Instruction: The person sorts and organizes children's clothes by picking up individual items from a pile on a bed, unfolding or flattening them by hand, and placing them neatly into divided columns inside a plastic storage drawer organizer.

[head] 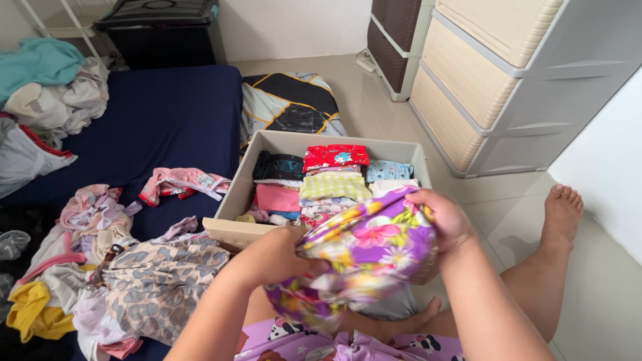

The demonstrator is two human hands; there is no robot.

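So, using the beige drawer (235, 230) on the floor as the anchor: far off to its left, up on the dark blue mattress (167, 120), there's a heap of teal and grey laundry (47, 87), and lower down a loose pile of pinkish clothes with a yellow piece (30, 311) at the bottom. Right up against the drawer's left front corner lies a leopard-print garment (160, 281), and a small pink top (180, 182) sits on the mattress just left of the drawer's side wall.

Your left hand (277, 254) is in front of the drawer's near wall, fingers curled tight into the lower left edge of a purple floral garment (364, 257). That garment is bunched up between both your hands, held in the air just in front of the drawer's right front corner, above your lap.

Inside the drawer you've got folded clothes standing in rows: a red printed piece (334, 156) at the back, a yellow checked one (333, 186) in the middle, a pink one (277, 198) to the left of that.

Your right hand (441, 217) is clamped over the garment's top right edge, over the drawer's right front corner.

Behind the drawer a patterned mat (287, 103) lies on the tile, and well off to its right stands a cream and grey plastic drawer cabinet (495, 73). Your bare foot (562, 210) rests on the floor right of the drawer.
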